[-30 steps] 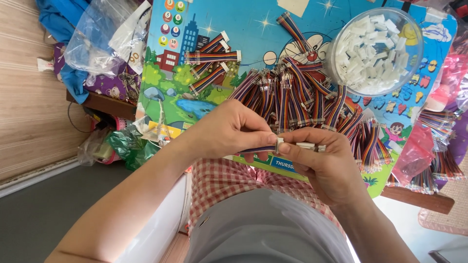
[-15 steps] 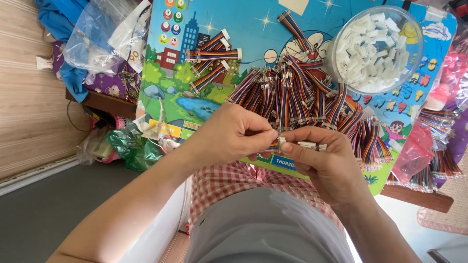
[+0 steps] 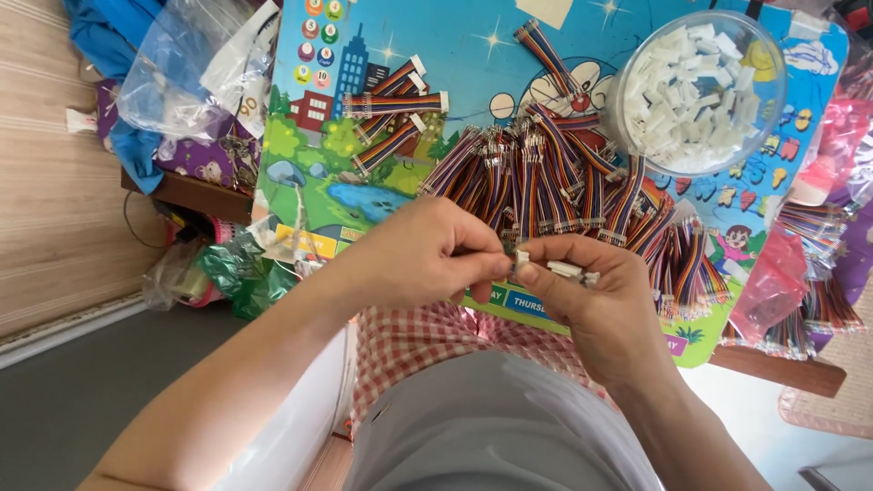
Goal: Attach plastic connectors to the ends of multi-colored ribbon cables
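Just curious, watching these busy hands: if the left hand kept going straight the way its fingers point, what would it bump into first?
Probably the right hand, whose fingers hold a small white connector just ahead of the left hand.

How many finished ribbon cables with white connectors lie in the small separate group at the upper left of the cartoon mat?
4, as far as shows: finished ribbon cables fanned on the cartoon mat, left of the big cable pile. One more cable lies alone above the pile. Overlap may hide others.
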